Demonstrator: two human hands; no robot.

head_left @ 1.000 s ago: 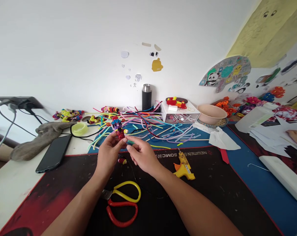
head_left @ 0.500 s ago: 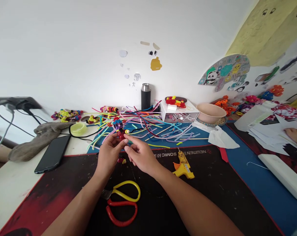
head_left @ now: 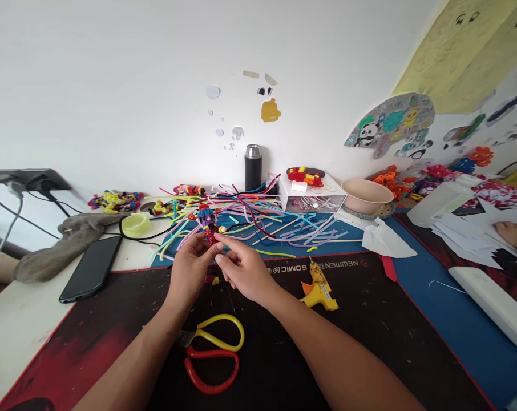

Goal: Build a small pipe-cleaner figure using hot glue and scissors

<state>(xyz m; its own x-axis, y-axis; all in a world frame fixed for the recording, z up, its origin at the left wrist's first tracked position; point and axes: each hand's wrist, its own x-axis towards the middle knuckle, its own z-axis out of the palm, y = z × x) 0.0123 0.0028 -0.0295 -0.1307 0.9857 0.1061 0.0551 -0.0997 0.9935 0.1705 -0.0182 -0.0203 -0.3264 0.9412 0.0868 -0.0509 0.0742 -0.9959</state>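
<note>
My left hand pinches a small pipe-cleaner figure, holding it upright over the far edge of the mat. The figure has a dark red body and a blue, purple and red top. My right hand is closed up against it from the right, its index fingertip on the red body. The lower end of the figure is hidden by my fingers. A small dark red and yellow piece lies on the mat below my hands. Nearer to me are scissors with one yellow and one red handle.
A yellow glue gun lies right of my hands on the black mat. Behind spread loose pipe cleaners, a black flask, a white box and a pink bowl. A phone lies left.
The view has shifted very slightly. My hands and the figure keep almost the same position, with the right fingertip still against the red body.
</note>
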